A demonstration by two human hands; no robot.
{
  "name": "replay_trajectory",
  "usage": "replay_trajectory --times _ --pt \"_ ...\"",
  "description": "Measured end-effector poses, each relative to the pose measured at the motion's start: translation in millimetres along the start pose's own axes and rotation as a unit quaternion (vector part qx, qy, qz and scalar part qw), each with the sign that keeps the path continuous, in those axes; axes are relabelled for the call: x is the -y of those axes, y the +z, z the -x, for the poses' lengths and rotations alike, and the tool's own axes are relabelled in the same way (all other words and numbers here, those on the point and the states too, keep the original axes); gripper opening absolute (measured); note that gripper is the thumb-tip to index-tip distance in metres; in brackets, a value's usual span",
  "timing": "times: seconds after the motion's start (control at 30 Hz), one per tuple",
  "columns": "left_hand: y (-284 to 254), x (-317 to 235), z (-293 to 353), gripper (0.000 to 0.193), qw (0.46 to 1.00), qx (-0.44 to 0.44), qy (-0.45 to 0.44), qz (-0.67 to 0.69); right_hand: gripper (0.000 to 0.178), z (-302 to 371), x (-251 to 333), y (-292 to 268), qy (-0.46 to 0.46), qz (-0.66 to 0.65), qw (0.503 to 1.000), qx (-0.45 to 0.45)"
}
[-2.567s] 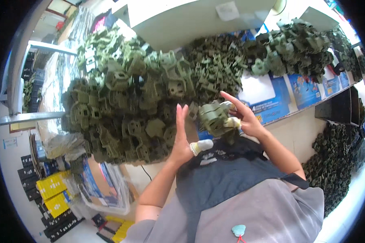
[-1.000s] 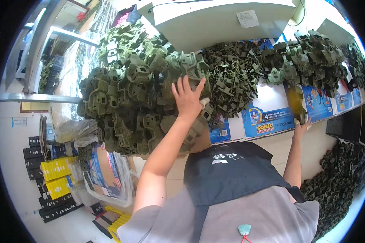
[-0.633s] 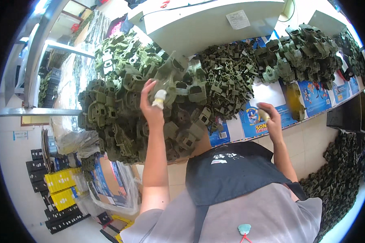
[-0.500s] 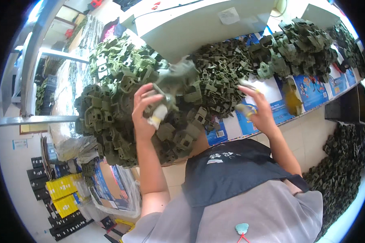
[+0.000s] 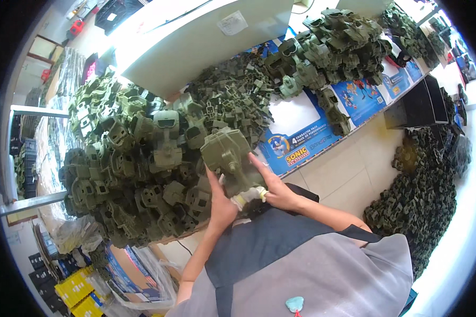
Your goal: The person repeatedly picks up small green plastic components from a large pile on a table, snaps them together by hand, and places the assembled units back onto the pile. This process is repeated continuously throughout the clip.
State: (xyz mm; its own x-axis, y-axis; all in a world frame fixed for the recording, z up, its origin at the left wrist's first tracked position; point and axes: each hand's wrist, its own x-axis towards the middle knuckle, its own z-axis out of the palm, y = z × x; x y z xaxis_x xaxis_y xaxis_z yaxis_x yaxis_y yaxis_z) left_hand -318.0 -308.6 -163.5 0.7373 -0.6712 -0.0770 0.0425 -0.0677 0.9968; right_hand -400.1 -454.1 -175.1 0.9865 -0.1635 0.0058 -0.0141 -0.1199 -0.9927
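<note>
Fingers (image 5: 259, 165) of right hand (image 5: 278, 191) wrapped on rt side of olive-green moulded part (image 5: 228, 158); left hand (image 5: 220, 205) cupped on its lower left, thumb up the side. Both closed on same part, held just above chest, over grey apron (image 5: 280, 248). Pale wrap/tape visible at a fingertip under the part (image 5: 248, 196) — glove or tape, can't tell.

Change vs ~0.5 s ago: was left hand up at the heap w/ a part raised, right hand out near blue printed boxes (image 5: 301, 140). Now both pulled in, meeting on one piece close to body. Vs 1 s ago: arms were spread wide, one to heap, one far rt. So reach phase over; looks like two-handed work on a single part now — judgement only, can't see what fingers do on hidden face.

Outward: big heap of same green parts (image 5: 137, 169) just left of hands, stacked on counter (image 5: 206, 47). Second darker pile (image 5: 232, 100) behind, third pile (image 5: 333, 47) upper rt. More dark parts on floor (image 5: 418, 201) at rt. Yellow boxes (image 5: 79, 282) lower left, clear bag (image 5: 74, 238) near them.
</note>
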Motion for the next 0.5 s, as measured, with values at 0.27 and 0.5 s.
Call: replay_trajectory --times 0.27,0.5 --pt "-65 -3 -1 0.062 0.919 0.004 -0.215 0.331 0.072 34 -130 -106 0.154 0.229 0.92 -0.279" --pt "-61 4 8 0.072 0.87 0.008 -0.228 0.438 0.045 -35 -116 -113 -0.038 0.528 0.821 -0.214"
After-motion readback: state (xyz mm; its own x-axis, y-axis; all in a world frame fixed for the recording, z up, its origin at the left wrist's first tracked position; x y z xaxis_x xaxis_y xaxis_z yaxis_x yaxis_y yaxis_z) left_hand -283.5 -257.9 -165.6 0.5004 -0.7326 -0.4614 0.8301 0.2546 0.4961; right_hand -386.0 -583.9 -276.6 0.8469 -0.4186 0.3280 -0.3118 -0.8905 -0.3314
